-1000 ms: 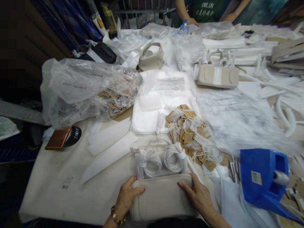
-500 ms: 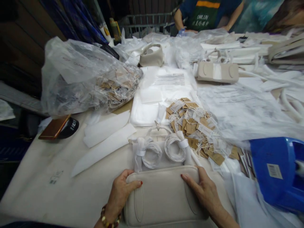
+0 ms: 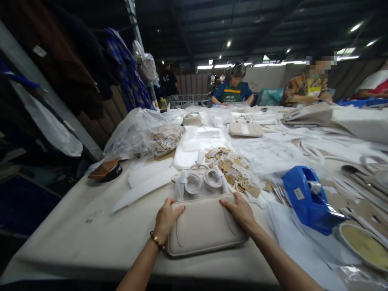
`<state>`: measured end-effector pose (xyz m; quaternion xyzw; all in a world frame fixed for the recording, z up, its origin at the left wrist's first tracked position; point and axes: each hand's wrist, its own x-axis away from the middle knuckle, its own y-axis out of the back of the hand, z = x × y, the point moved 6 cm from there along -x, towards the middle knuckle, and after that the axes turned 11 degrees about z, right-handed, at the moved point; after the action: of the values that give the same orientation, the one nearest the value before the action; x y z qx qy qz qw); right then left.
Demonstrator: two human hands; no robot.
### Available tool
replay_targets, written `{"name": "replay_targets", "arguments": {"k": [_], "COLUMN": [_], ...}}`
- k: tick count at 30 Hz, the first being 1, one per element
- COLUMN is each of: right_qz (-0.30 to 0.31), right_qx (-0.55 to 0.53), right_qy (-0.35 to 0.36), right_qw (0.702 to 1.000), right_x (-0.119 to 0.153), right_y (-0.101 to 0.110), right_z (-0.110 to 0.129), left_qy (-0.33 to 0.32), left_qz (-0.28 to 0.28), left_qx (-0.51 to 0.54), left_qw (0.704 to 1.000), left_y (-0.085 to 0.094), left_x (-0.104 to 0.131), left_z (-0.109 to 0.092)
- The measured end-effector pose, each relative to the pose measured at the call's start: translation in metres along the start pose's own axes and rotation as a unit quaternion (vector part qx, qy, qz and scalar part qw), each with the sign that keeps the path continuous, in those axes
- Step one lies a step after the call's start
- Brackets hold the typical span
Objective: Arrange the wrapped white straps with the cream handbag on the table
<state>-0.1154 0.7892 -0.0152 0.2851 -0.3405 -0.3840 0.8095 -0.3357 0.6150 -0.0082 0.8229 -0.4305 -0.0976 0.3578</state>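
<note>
A cream handbag lies flat on the white-covered table, just in front of the person. It is smooth, pale beige and oblong with rounded corners, and two stitched oval seams curve across its face near either end. Its long axis runs from 9 o'clock to 3 o'clock, tipped a little so the right end sits further away. The upper edge faces 12 o'clock, where two handles wrapped in white paper coil just beyond it.

The left hand rests on the bag's left end with a loose grip, thumb lying over the top edge and fingers curled round the corner; a beaded bracelet circles the wrist. The right hand is laid on the bag's upper right corner, fingers spread flat on the surface, not closed round anything.

At 1 o'clock from the bag lies a heap of brown paper tags with strings. At 3 o'clock stands a blue tape dispenser. At 11 o'clock a clear plastic sack of more tags slumps, with a brown phone beside it at 10 o'clock. Other people sit at the far end of the table at 12 o'clock.
</note>
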Motion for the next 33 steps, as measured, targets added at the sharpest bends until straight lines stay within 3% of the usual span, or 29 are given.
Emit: {"name": "replay_targets", "arguments": {"k": [5,11,15,20,27,33], "right_qz": [-0.003,0.000,0.002,0.002,0.005,-0.031], "right_qx": [-0.004,-0.018,-0.033,-0.050,-0.098,-0.115], "right_qy": [0.017,0.021,0.021,0.018,0.020,0.023], "right_qw": [1.000,1.000,0.999,0.999,0.995,0.993], "right_x": [0.001,0.001,0.002,0.003,-0.004,-0.006], "right_y": [-0.001,0.000,-0.002,-0.008,-0.016,-0.020], "right_z": [0.000,-0.003,-0.005,-0.007,-0.018,-0.023], "left_qy": [-0.087,-0.214,-0.199,-0.178,-0.221,-0.129], "left_qz": [-0.088,-0.107,-0.132,-0.169,-0.054,0.013], "left_qx": [-0.138,-0.331,-0.345,-0.332,-0.304,-0.320], "left_qw": [0.983,0.913,0.908,0.911,0.925,0.939], "left_y": [-0.003,-0.028,-0.030,-0.036,-0.077,-0.075], "left_x": [0.010,-0.023,-0.048,-0.057,-0.081,-0.121], "left_z": [-0.042,-0.096,-0.099,-0.096,-0.119,-0.132]}}
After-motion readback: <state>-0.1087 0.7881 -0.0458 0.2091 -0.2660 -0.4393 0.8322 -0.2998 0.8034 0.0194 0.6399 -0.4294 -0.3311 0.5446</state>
